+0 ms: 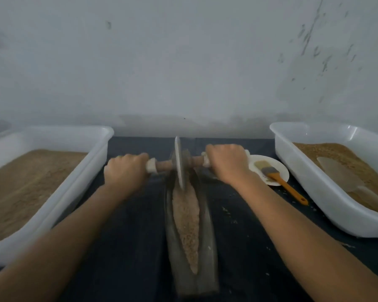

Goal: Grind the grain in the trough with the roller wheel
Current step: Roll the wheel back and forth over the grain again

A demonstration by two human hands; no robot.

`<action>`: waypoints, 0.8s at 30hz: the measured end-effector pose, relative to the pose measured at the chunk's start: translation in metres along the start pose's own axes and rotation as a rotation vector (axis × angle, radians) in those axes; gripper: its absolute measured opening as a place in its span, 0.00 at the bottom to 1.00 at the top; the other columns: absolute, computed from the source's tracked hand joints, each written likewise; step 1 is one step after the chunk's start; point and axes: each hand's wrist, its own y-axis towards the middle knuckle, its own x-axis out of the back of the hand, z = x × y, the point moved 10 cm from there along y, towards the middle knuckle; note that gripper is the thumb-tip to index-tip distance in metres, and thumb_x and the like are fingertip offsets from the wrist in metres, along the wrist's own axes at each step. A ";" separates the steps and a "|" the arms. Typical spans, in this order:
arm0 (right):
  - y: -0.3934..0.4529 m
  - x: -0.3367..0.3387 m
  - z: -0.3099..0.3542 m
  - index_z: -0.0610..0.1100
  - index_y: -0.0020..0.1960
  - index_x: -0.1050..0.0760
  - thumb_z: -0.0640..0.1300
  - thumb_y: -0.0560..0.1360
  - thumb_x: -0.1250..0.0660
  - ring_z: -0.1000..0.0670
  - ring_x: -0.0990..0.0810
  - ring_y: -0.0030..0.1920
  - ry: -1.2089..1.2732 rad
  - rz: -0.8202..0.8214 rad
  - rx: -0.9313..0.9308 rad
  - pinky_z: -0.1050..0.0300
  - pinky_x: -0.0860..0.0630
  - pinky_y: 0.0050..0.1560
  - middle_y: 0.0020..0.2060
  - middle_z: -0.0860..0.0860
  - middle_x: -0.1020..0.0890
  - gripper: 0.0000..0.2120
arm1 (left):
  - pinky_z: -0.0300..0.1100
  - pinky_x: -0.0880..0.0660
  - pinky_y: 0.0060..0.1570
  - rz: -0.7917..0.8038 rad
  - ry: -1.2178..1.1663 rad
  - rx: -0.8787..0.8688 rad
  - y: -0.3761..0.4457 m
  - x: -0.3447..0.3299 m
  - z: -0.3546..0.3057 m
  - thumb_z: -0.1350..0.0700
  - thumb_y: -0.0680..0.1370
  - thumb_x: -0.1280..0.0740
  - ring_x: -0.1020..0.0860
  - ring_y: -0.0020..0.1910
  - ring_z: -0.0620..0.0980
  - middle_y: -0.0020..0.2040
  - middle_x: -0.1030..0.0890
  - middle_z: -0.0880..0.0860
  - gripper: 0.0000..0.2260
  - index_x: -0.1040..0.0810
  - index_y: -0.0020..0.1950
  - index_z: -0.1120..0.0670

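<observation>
A long grey boat-shaped trough (210, 236) runs away from me down the middle of the dark table. Coarse brown grain (187, 221) fills its groove. The roller wheel (179, 162), a thin grey disc on a wooden axle, stands upright in the trough's far end. My left hand (126, 171) grips the left axle handle. The right axle handle is gripped by my right hand (227, 162). Both arms are stretched forward.
A white tub (79, 182) of fine brown meal stands at the left. Another white tub (314, 188) at the right holds grain and a clear scoop (345, 173). A white plate (282, 168) beside my right hand carries an orange-handled brush (279, 177). A wall rises behind.
</observation>
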 end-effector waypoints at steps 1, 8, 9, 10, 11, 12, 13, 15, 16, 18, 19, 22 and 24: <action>0.004 -0.006 0.000 0.48 0.43 0.26 0.50 0.64 0.25 0.43 0.20 0.33 0.026 0.021 -0.005 0.56 0.40 0.30 0.34 0.49 0.18 0.14 | 0.47 0.24 0.37 0.012 0.015 0.000 0.005 0.000 -0.001 0.46 0.75 0.35 0.20 0.39 0.58 0.39 0.20 0.52 0.08 0.29 0.43 0.48; -0.100 0.014 0.004 0.53 0.39 0.39 0.54 0.66 0.28 0.49 0.24 0.30 0.234 0.153 0.038 0.55 0.32 0.28 0.32 0.53 0.24 0.18 | 0.38 0.48 0.26 -0.034 0.063 -0.214 -0.089 0.053 -0.036 0.50 0.65 0.25 0.34 0.25 0.47 0.28 0.30 0.45 0.20 0.38 0.37 0.47; -0.116 0.031 0.005 0.53 0.38 0.38 0.53 0.62 0.25 0.50 0.27 0.26 0.241 0.100 0.071 0.56 0.35 0.25 0.29 0.54 0.26 0.21 | 0.36 0.53 0.28 -0.076 0.013 -0.279 -0.108 0.070 -0.043 0.52 0.60 0.22 0.35 0.23 0.46 0.27 0.31 0.45 0.23 0.38 0.36 0.47; -0.128 0.046 0.005 0.52 0.37 0.37 0.52 0.58 0.22 0.50 0.29 0.24 0.247 0.046 0.094 0.57 0.39 0.23 0.27 0.54 0.28 0.22 | 0.35 0.56 0.30 -0.107 -0.017 -0.325 -0.122 0.081 -0.046 0.52 0.56 0.20 0.35 0.22 0.46 0.26 0.32 0.45 0.24 0.36 0.36 0.48; -0.135 0.055 0.005 0.51 0.35 0.36 0.50 0.55 0.21 0.50 0.31 0.22 0.252 0.026 0.105 0.58 0.41 0.22 0.25 0.54 0.29 0.23 | 0.35 0.57 0.31 -0.110 -0.026 -0.339 -0.131 0.085 -0.045 0.53 0.54 0.20 0.35 0.22 0.46 0.26 0.33 0.45 0.25 0.35 0.36 0.48; -0.137 0.056 0.005 0.51 0.35 0.35 0.49 0.55 0.21 0.50 0.31 0.21 0.255 0.044 0.107 0.58 0.42 0.22 0.25 0.54 0.30 0.23 | 0.35 0.58 0.32 -0.082 -0.034 -0.328 -0.134 0.081 -0.041 0.53 0.53 0.19 0.37 0.22 0.45 0.26 0.36 0.44 0.27 0.36 0.36 0.48; -0.135 0.052 0.006 0.51 0.35 0.36 0.49 0.56 0.21 0.50 0.31 0.21 0.254 0.078 0.104 0.58 0.42 0.22 0.25 0.53 0.29 0.23 | 0.34 0.58 0.32 -0.049 -0.032 -0.311 -0.130 0.076 -0.039 0.52 0.52 0.18 0.39 0.23 0.45 0.27 0.38 0.43 0.29 0.38 0.36 0.47; -0.119 0.031 0.006 0.52 0.38 0.39 0.53 0.64 0.26 0.49 0.27 0.26 0.218 0.156 0.072 0.56 0.38 0.25 0.28 0.53 0.27 0.20 | 0.34 0.53 0.28 -0.021 0.010 -0.267 -0.106 0.058 -0.036 0.51 0.56 0.19 0.37 0.21 0.46 0.26 0.36 0.43 0.29 0.41 0.37 0.46; -0.105 0.018 0.005 0.53 0.39 0.39 0.54 0.68 0.29 0.48 0.25 0.29 0.206 0.192 0.039 0.55 0.34 0.28 0.31 0.53 0.25 0.17 | 0.35 0.48 0.27 -0.026 0.055 -0.240 -0.090 0.045 -0.035 0.51 0.60 0.21 0.32 0.21 0.49 0.26 0.33 0.45 0.26 0.40 0.37 0.46; -0.071 -0.002 0.000 0.52 0.42 0.36 0.52 0.71 0.32 0.45 0.22 0.35 0.198 0.173 -0.022 0.53 0.33 0.32 0.35 0.51 0.22 0.13 | 0.41 0.38 0.28 -0.054 0.103 -0.160 -0.049 0.027 -0.028 0.49 0.68 0.27 0.23 0.28 0.55 0.30 0.24 0.48 0.15 0.34 0.38 0.48; -0.053 -0.010 -0.002 0.50 0.44 0.34 0.51 0.72 0.31 0.43 0.22 0.36 0.191 0.143 -0.043 0.53 0.34 0.32 0.37 0.50 0.21 0.11 | 0.43 0.35 0.30 -0.051 0.084 -0.116 -0.030 0.022 -0.023 0.49 0.71 0.30 0.21 0.32 0.57 0.34 0.21 0.51 0.10 0.31 0.40 0.49; -0.010 -0.022 -0.006 0.47 0.47 0.29 0.50 0.71 0.31 0.40 0.21 0.39 0.150 0.086 -0.076 0.53 0.38 0.34 0.40 0.46 0.19 0.10 | 0.46 0.32 0.35 -0.022 0.058 -0.062 0.006 0.010 -0.015 0.50 0.74 0.34 0.21 0.39 0.61 0.40 0.19 0.55 0.06 0.29 0.43 0.50; -0.008 -0.019 -0.003 0.47 0.47 0.29 0.49 0.72 0.32 0.40 0.21 0.39 0.129 0.085 -0.056 0.53 0.38 0.34 0.41 0.46 0.18 0.09 | 0.46 0.31 0.35 0.007 0.039 -0.062 0.001 0.009 -0.015 0.49 0.74 0.35 0.22 0.37 0.59 0.38 0.21 0.54 0.08 0.32 0.41 0.49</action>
